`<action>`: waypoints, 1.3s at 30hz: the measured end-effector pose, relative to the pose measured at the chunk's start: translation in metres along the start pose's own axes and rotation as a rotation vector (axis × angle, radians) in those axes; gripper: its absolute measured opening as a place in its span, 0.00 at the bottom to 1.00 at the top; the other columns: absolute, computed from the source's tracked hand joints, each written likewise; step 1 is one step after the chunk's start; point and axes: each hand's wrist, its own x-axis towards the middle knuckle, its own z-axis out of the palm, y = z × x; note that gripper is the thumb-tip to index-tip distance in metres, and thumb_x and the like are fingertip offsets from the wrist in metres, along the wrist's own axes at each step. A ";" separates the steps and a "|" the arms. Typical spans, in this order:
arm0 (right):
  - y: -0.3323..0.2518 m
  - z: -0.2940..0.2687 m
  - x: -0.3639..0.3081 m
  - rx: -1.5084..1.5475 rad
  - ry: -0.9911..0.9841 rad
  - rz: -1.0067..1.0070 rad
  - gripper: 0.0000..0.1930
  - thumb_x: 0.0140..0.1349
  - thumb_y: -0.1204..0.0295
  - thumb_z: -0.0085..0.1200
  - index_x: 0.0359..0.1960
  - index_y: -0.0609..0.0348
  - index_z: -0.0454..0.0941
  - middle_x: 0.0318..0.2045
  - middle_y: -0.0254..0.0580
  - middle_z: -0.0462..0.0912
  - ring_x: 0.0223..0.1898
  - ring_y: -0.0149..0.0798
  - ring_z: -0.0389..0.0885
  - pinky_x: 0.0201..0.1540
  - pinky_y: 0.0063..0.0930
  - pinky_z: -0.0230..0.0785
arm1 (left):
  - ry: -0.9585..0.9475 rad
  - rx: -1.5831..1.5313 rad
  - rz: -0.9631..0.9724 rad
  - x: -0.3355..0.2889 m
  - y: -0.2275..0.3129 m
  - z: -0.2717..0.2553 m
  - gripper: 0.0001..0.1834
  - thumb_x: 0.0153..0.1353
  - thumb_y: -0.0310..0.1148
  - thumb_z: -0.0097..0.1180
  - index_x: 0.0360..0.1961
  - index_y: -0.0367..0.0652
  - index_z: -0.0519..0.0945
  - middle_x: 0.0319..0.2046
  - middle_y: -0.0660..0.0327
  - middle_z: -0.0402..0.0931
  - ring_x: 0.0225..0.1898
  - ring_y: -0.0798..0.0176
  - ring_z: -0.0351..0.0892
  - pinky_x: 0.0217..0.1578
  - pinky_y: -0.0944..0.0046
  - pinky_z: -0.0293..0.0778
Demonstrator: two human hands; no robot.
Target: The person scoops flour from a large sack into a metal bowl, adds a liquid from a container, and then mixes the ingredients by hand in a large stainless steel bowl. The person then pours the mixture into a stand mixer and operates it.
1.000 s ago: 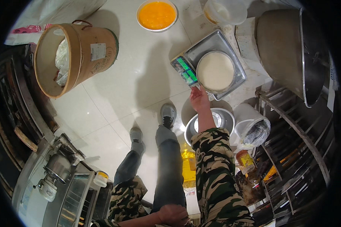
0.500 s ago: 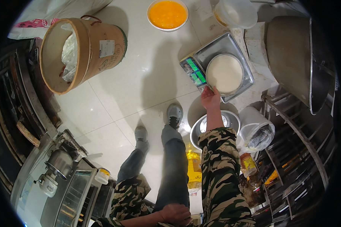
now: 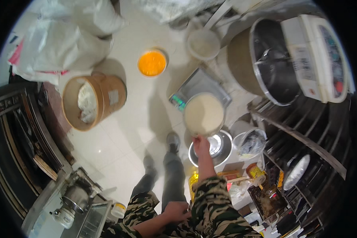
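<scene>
My right hand point(image 3: 201, 143) grips the near rim of a round bowl point(image 3: 204, 114) filled with a pale, cream-coloured substance, whose exact kind I cannot make out. The bowl is lifted off and overlaps the near edge of a digital scale with a metal tray point(image 3: 205, 84) and a green-lit display. Below my right wrist, a wide steel basin point(image 3: 225, 155) stands on the floor. My left hand point(image 3: 176, 211) rests closed against my body at the lower edge, with nothing visible in it.
A bowl of orange liquid point(image 3: 152, 63) sits on the floor ahead. At left stands a brown fibre drum point(image 3: 117, 97) below white sacks point(image 3: 63, 43). To the right are a large steel mixing bowl point(image 3: 240, 59), a lined white bucket point(image 3: 242, 133) and a metal rack point(image 3: 297, 133).
My right hand has taken hold of the bowl and raised it from the scale tray toward me. The view has shifted, showing more of the sacks and mixer. My left hand stays near my body.
</scene>
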 end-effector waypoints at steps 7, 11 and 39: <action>-0.093 0.076 -0.250 -0.417 -0.066 -0.075 0.13 0.57 0.79 0.51 0.44 0.72 0.75 0.35 0.50 0.82 0.28 0.42 0.83 0.29 0.34 0.80 | 0.593 -0.324 -0.441 -0.027 0.025 -0.145 0.24 0.66 0.51 0.50 0.33 0.37 0.77 0.26 0.46 0.77 0.32 0.41 0.76 0.35 0.49 0.70; -0.137 0.134 -0.355 -0.589 -0.190 -0.127 0.15 0.57 0.79 0.50 0.46 0.72 0.75 0.37 0.50 0.83 0.28 0.42 0.84 0.27 0.34 0.81 | 0.770 -0.519 -0.259 -0.056 0.038 -0.255 0.23 0.66 0.48 0.49 0.32 0.35 0.77 0.25 0.48 0.77 0.28 0.46 0.76 0.33 0.51 0.70; -0.291 0.672 -0.489 -0.609 -0.718 -0.401 0.13 0.58 0.76 0.50 0.39 0.76 0.78 0.29 0.51 0.84 0.22 0.41 0.84 0.25 0.27 0.78 | 1.266 -0.542 0.320 -0.063 0.326 -0.900 0.27 0.67 0.56 0.47 0.33 0.38 0.79 0.19 0.60 0.77 0.18 0.70 0.73 0.19 0.70 0.66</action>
